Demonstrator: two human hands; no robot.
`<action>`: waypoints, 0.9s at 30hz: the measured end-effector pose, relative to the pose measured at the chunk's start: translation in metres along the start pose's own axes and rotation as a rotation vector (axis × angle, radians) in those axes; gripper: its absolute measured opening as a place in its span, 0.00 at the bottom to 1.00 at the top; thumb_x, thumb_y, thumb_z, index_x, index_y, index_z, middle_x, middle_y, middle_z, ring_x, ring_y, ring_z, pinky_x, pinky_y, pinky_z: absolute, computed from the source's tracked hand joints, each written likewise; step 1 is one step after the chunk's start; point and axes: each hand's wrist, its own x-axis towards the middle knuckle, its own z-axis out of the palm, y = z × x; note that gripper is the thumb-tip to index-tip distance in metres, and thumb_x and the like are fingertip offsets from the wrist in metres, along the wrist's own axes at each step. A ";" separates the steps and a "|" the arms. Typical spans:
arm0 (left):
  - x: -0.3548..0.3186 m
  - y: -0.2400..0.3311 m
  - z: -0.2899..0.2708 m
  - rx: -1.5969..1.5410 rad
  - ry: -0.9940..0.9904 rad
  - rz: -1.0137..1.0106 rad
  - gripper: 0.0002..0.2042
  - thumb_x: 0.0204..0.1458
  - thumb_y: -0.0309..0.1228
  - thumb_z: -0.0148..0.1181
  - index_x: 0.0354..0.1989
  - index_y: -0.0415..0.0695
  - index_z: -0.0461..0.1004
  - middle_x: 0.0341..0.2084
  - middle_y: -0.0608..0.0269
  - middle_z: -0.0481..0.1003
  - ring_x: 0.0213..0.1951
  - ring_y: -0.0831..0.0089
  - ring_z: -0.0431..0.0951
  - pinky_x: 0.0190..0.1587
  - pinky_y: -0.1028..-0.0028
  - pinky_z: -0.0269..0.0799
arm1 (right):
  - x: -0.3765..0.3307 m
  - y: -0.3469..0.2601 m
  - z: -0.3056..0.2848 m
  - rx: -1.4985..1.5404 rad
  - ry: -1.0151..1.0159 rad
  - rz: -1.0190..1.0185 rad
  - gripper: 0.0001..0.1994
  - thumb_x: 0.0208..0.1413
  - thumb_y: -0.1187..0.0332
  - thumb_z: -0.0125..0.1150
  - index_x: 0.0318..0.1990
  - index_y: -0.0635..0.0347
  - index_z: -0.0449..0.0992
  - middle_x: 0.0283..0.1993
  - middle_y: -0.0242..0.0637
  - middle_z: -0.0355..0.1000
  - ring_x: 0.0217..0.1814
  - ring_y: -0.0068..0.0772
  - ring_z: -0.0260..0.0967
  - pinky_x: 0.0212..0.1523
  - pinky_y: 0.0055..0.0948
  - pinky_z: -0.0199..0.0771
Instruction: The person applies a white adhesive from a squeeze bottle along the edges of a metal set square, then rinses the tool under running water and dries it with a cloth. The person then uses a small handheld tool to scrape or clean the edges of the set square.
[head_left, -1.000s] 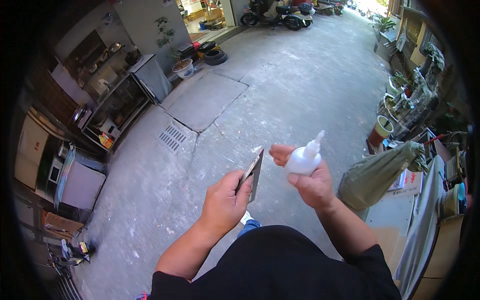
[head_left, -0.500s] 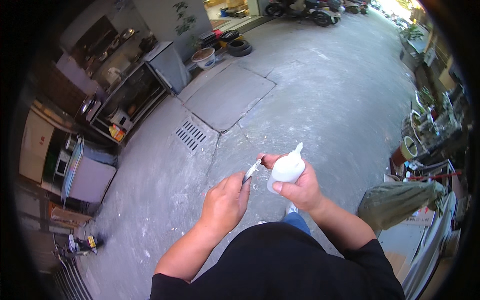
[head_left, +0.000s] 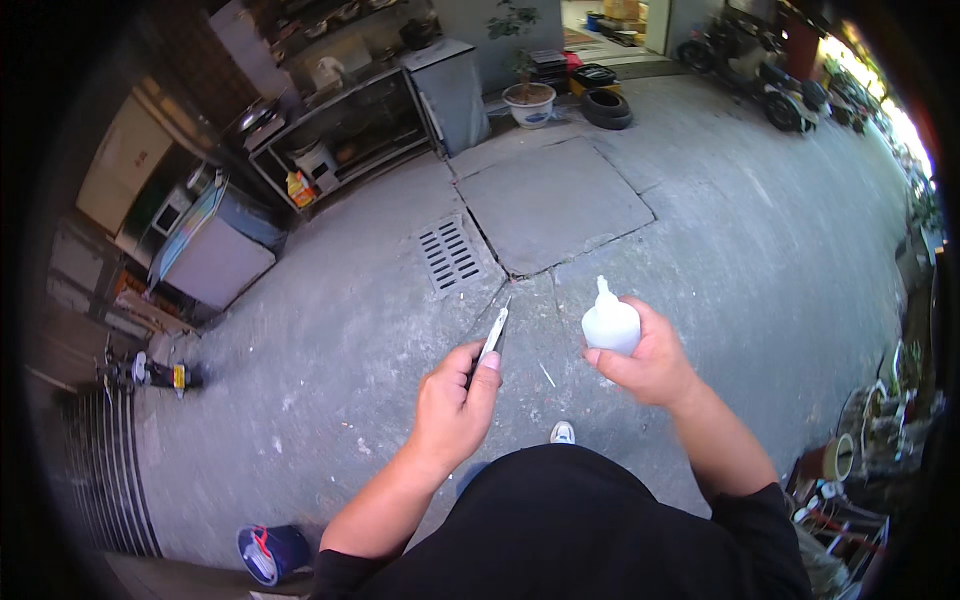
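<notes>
White plastic, a small squeeze bottle [head_left: 610,322] with a pointed nozzle sits in the right hand [head_left: 648,358], the fingers wrapped around its lower half and the nozzle pointing up and away from the person. Left of the bottle, well apart from it, the left hand [head_left: 455,405] is closed on a thin flat metal strip [head_left: 493,335] (it reads as a blade or a slim piece of sheet metal, too narrow to tell which), with the thumb pressed along its near end and the far end jutting forward over the ground. The strip's tip and the bottle's nozzle reach about the same height in the picture and do not touch.

Beyond the bottle lies a square concrete slab [head_left: 553,201] set into the grey paved yard [head_left: 760,230], and to the slab's left a slotted drain grate [head_left: 447,253]. Farther off past the slab stand a potted plant [head_left: 528,95] and, to the plant's right, stacked tyres [head_left: 605,105]. Left of the plant is a metal cabinet [head_left: 452,88], and further left an open metal rack of pots [head_left: 340,125]. Below the bottle, near the person's dark shirt [head_left: 580,530], a white shoe tip [head_left: 563,432] shows, and far to the lower left of it a blue bucket [head_left: 270,553].
</notes>
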 end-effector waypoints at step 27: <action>0.074 -0.039 -0.006 -0.724 0.169 -0.161 0.18 0.72 0.42 0.42 0.50 0.38 0.70 0.20 0.64 0.69 0.16 0.78 0.65 0.19 0.77 0.63 | 0.098 -0.007 0.069 0.193 -0.245 -0.123 0.21 0.55 0.67 0.70 0.53 0.67 0.72 0.45 0.39 0.79 0.46 0.27 0.77 0.47 0.29 0.76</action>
